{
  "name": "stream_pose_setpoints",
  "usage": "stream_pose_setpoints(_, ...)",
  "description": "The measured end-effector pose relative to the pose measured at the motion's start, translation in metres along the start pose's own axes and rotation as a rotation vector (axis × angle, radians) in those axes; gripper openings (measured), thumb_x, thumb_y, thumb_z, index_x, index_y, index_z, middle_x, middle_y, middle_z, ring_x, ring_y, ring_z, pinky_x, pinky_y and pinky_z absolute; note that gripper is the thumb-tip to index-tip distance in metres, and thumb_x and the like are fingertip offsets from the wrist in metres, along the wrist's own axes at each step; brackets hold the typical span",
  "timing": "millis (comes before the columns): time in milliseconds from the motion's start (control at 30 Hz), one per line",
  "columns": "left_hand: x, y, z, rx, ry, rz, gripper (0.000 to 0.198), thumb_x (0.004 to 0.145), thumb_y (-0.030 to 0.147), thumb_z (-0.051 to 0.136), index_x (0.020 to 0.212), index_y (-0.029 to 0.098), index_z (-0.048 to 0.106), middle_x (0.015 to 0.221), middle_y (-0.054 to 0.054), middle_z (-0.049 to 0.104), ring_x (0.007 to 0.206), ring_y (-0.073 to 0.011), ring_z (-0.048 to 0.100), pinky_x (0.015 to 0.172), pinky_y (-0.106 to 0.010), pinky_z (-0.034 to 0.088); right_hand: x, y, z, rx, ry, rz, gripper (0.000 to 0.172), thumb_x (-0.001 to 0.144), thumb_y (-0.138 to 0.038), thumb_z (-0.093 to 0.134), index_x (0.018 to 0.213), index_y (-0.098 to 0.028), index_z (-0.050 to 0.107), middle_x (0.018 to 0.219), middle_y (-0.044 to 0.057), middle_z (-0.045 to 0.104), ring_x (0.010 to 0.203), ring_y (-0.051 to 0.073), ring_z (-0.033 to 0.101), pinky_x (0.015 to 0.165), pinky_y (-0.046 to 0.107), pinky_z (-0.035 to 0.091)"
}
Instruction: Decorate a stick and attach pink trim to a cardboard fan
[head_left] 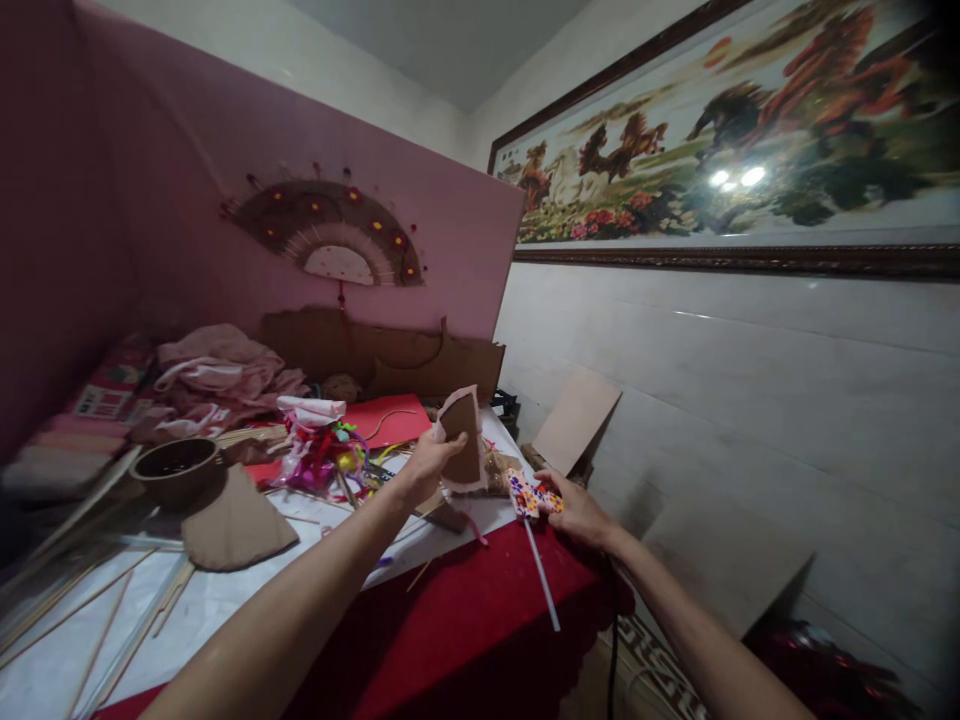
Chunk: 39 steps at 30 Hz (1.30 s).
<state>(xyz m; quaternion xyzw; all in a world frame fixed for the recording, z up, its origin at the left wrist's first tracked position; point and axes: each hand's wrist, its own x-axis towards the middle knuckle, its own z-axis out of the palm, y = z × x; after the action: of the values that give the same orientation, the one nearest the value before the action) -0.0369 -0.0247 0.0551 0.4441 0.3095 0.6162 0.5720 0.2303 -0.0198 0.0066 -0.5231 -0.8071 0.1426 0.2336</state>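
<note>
Cardboard [465, 428] partly hides the left hand [429, 466].

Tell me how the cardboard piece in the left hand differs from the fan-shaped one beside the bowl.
The held cardboard piece has pale pink edging; the fan-shaped piece shows bare edges. The held piece is raised in the left hand; the fan-shaped piece sits beside the bowl. The held piece looks darker than the fan-shaped piece. Both are brownish.
</note>
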Motion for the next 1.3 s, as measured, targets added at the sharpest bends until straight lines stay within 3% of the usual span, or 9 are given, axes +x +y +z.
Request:
stream_pose_setpoints(167,0.008,-0.005,-0.003,-0.033,0.038,-0.029,0.044,0.053,0.031,0.078,0.091,0.015,0.063,0.076,-0.005,0.07,0.066,-0.0199,0.064,0.067,-0.033,0.048,0.001,0.004,0.001,0.107,0.008,0.036,0.053,0.062,-0.014,0.059,0.114,-0.021,0.05,0.106,0.007,0.063,0.096,0.024,0.059,0.084,0.034,0.043)
stream_pose_setpoints(367,0.006,-0.005,-0.001,-0.051,0.053,-0.044,0.045,0.052,0.03,0.079,0.091,0.015,0.064,0.076,-0.005,0.07,0.066,-0.0207,0.064,0.066,-0.034,0.049,0.007,0.009,0.006,0.675,0.031,0.019,0.05,0.06,-0.019,0.067,0.107,-0.018,0.052,0.097,0.005,0.065,0.089,0.02,0.061,0.08,0.032,0.046)
stream_pose_setpoints(433,0.005,-0.006,-0.001,-0.059,0.061,-0.049,0.044,0.052,0.03,0.079,0.09,0.015,0.063,0.078,-0.005,0.07,0.067,-0.0207,0.065,0.068,-0.034,0.049,0.007,0.004,0.003,0.834,0.088,0.037,0.047,0.057,-0.02,0.073,0.101,-0.018,0.056,0.091,0.003,0.066,0.082,0.017,0.061,0.074,0.028,0.048)
stream_pose_setpoints(500,0.004,-0.007,-0.001,-0.065,0.069,-0.053,0.044,0.051,0.03,0.079,0.09,0.015,0.063,0.078,-0.005,0.07,0.068,-0.0207,0.065,0.069,-0.035,0.049,0.006,-0.003,-0.003,0.953,0.181,0.099,0.039,0.057,-0.023,0.074,0.093,-0.018,0.059,0.075,0.0,0.064,0.063,0.012,0.057,0.057,0.022,0.046)
stream_pose_setpoints(600,0.002,-0.006,0.001,-0.067,0.082,-0.058,0.046,0.05,0.03,0.079,0.089,0.015,0.062,0.075,-0.005,0.07,0.065,-0.0206,0.064,0.067,-0.035,0.049,0.001,-0.014,-0.012,1.026,0.201,0.171,0.023,0.067,-0.034,0.069,0.08,-0.015,0.062,0.054,-0.003,0.052,0.042,0.006,0.039,0.035,0.016,0.03)
stream_pose_setpoints(700,0.002,-0.004,0.003,-0.064,0.083,-0.046,0.047,0.049,0.03,0.08,0.09,0.015,0.062,0.076,-0.005,0.07,0.065,-0.0206,0.064,0.066,-0.034,0.049,-0.003,-0.026,-0.016,1.165,0.198,0.199,0.024,0.071,-0.037,0.066,0.076,-0.013,0.063,0.048,-0.003,0.047,0.04,0.006,0.034,0.032,0.015,0.023)
stream_pose_setpoints(800,0.003,0.0,0.004,-0.052,0.079,-0.023,0.043,0.049,0.029,0.08,0.086,0.014,0.063,0.074,-0.004,0.07,0.062,-0.0191,0.063,0.064,-0.032,0.049,-0.003,-0.036,-0.015,1.307,0.283,0.199,0.022,0.07,-0.037,0.066,0.077,-0.016,0.061,0.048,-0.003,0.049,0.04,0.006,0.035,0.031,0.015,0.024)
stream_pose_setpoints(1033,0.005,0.015,0.0,-0.072,0.091,0.01,0.047,0.046,0.028,0.081,0.088,0.012,0.065,0.078,-0.007,0.071,0.07,-0.0223,0.065,0.071,-0.036,0.049,-0.001,-0.049,-0.016,1.364,0.284,0.199,0.021,0.073,-0.037,0.063,0.074,-0.016,0.059,0.063,0.001,0.062,0.041,0.006,0.04,0.032,0.016,0.03)
stream_pose_setpoints(1300,-0.03,0.04,-0.018,-0.092,0.156,0.035,0.047,0.047,0.027,0.082,0.089,0.014,0.067,0.078,-0.005,0.072,0.071,-0.0205,0.066,0.07,-0.033,0.05,0.009,-0.077,-0.011,1.312,0.23,0.195,0.024,0.07,-0.038,0.066,0.07,-0.015,0.059,0.059,-0.001,0.059,0.036,0.003,0.035,0.029,0.014,0.027)
